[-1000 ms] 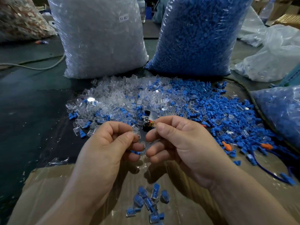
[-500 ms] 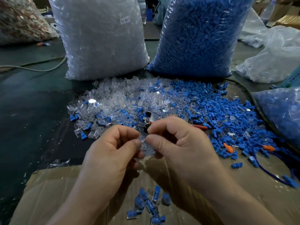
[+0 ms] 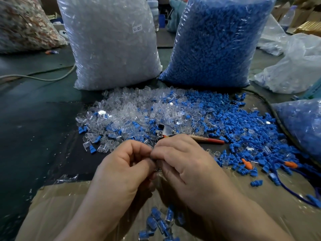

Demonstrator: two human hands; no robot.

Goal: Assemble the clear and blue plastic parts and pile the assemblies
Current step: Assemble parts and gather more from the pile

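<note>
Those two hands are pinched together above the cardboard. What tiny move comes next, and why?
Probably a firm squeeze to seat the pieces. The left hand and right hand meet fingertip to fingertip, pinching a small part that barely shows, so it seems unfinished; the pile of assemblies on the cardboard waits just below.

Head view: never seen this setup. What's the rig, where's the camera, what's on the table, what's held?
No machine: a person works bare-handed, filmed by a head-worn camera looking down. The left hand and right hand meet at the fingertips, pinching a small part that the fingers hide. Beyond them lie loose clear parts and blue parts, with a red-handled tool among them. Behind stand a clear bag and a blue bag. Near the wrists, finished assemblies lie on cardboard.
</note>
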